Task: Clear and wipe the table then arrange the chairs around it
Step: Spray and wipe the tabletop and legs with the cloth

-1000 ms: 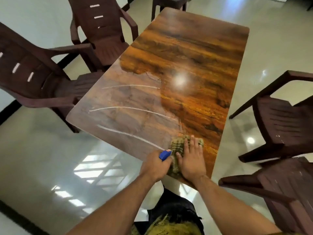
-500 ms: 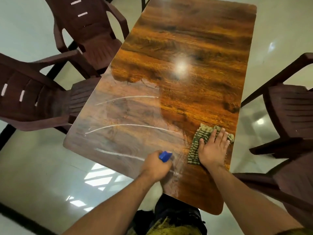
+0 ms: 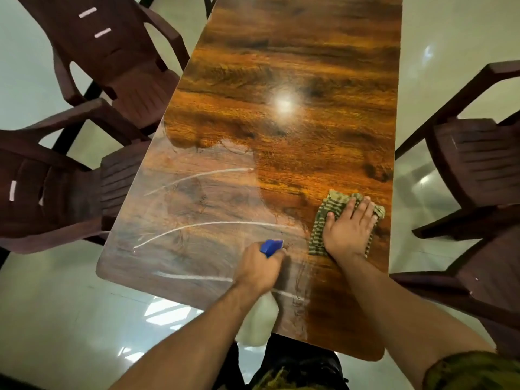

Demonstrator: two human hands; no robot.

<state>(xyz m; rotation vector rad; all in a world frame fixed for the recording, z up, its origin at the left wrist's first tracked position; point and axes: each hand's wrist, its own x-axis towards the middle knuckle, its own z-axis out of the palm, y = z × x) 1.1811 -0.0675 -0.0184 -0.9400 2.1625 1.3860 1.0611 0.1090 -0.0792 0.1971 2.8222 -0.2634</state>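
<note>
A glossy wood-grain table (image 3: 295, 66) runs away from me, its near left part filmed with wet streaks. My right hand (image 3: 349, 229) presses flat on a green striped cloth (image 3: 334, 205) near the table's right edge. My left hand (image 3: 260, 267) grips a white spray bottle (image 3: 260, 319) with a blue nozzle (image 3: 270, 246), held above the near end of the table. The bottle's neck is hidden by the fingers.
Dark brown plastic chairs ring the table: one at the far left (image 3: 118, 60), one at the near left (image 3: 47, 187) with its seat against the table edge, one at the right (image 3: 475, 164), another at the near right (image 3: 484, 280). Pale glossy floor tiles (image 3: 56, 305) surround everything.
My right hand has slid the cloth from the near edge rightward and a little farther up the table. The left hand with the bottle has stayed roughly in place.
</note>
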